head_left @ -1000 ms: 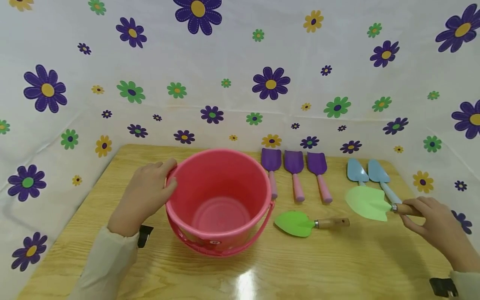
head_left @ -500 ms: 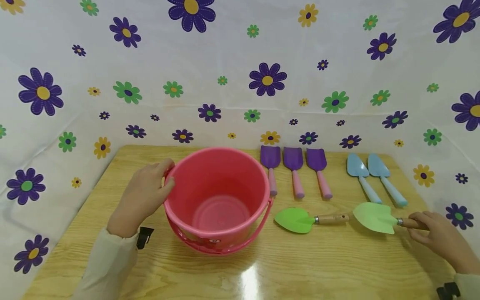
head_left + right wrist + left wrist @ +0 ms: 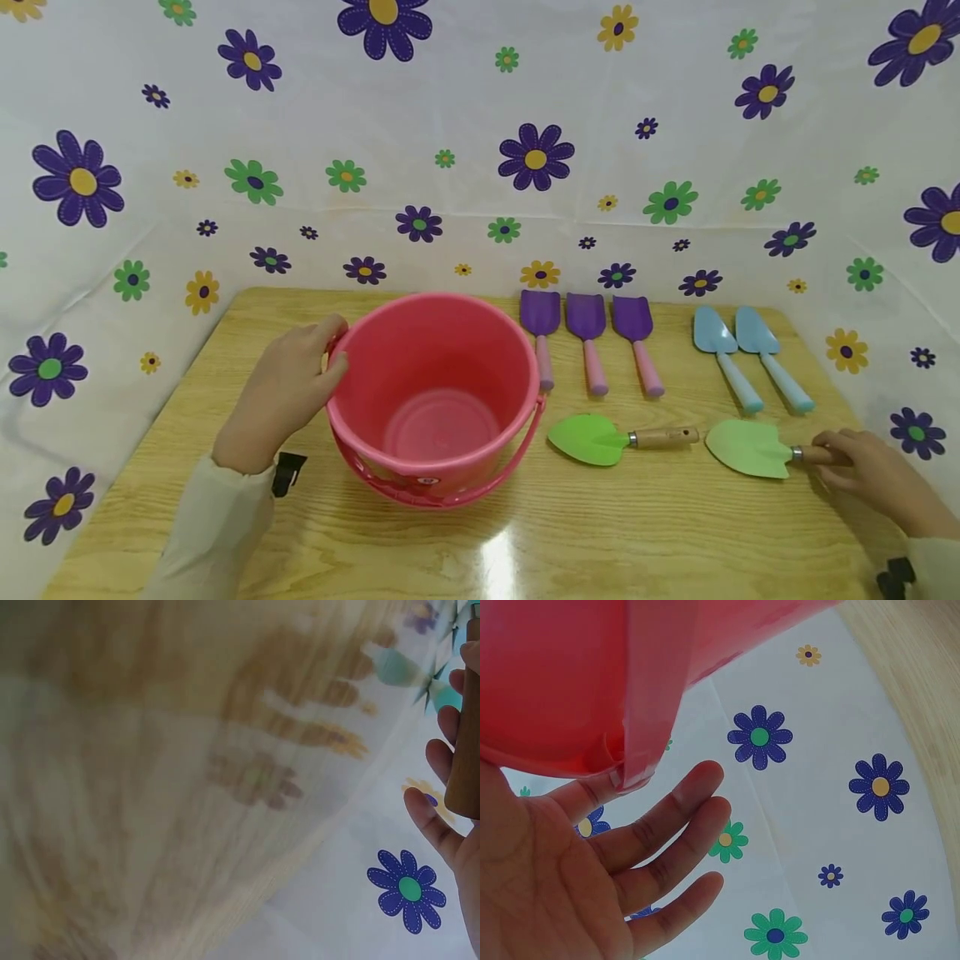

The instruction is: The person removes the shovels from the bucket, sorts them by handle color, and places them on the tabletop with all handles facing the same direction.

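Note:
At its left rim, the pink bucket [image 3: 420,350] is pinched by my left hand [image 3: 277,392], thumb inside. The left wrist view shows this hand's other fingers [image 3: 671,862] spread loosely below the bucket [image 3: 547,690]. My right hand [image 3: 873,475] holds a pale green trowel [image 3: 746,446] by its wooden handle, the blade low at the tabletop. That handle [image 3: 463,750] also appears at the right edge of the right wrist view, with fingers along it. To the left of this trowel lies a brighter green trowel [image 3: 592,440] with a wooden handle.
Behind the trowels lie three purple shovels [image 3: 587,317] with pink handles, in a row. Two light blue trowels [image 3: 731,367] lie at the back right. A flowered white cloth [image 3: 442,108] surrounds the wooden table [image 3: 360,550] at the back and sides.
My right hand has lowered the pale green trowel from above the table down to the tabletop, uncovering the blue trowels' handles. My left hand keeps its hold on the bucket rim.

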`<state>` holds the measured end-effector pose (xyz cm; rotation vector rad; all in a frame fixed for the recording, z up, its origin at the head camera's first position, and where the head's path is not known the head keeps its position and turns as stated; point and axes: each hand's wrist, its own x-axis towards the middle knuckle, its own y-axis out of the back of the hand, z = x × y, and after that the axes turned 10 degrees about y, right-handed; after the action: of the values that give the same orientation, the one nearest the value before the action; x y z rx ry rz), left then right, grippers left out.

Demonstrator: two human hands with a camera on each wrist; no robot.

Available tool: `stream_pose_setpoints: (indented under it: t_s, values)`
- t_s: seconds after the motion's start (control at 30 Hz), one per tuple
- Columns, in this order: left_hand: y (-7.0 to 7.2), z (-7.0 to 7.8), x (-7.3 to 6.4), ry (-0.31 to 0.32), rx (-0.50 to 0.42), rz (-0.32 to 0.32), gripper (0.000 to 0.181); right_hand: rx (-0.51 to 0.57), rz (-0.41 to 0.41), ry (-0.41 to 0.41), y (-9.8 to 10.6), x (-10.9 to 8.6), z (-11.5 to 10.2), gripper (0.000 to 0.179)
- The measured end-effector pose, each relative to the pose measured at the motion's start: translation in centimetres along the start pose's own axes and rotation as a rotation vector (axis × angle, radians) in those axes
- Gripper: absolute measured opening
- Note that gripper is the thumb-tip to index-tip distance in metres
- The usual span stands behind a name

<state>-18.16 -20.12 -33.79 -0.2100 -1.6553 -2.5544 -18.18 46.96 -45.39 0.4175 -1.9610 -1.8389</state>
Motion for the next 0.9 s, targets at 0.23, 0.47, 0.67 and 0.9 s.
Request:
stream_pose_setpoints:
  t_s: [0.23, 0.47, 0.67, 0.9]
  values:
    - [0.00, 0.00, 0.02, 0.000, 0.000, 0.000, 0.017, 0.000, -0.050, -0.003, -0.19, 0.22, 0.42, 0.025]
    - [0.06, 0.03, 0.06, 0.008, -0.004, -0.012, 0.018, 0.017, -0.076, -0.011, -0.12, 0.59, 0.51, 0.020]
    - [0.03, 0.12, 0.08, 0.008, -0.006, -0.014, 0.018, 0.053, -0.126, -0.055, 0.01, 0.89, 0.68, 0.023]
    - [-0.03, 0.04, 0.12, 0.007, -0.009, -0.014, 0.018, 0.012, -0.103, -0.030, -0.04, 1.02, 0.70, 0.031]
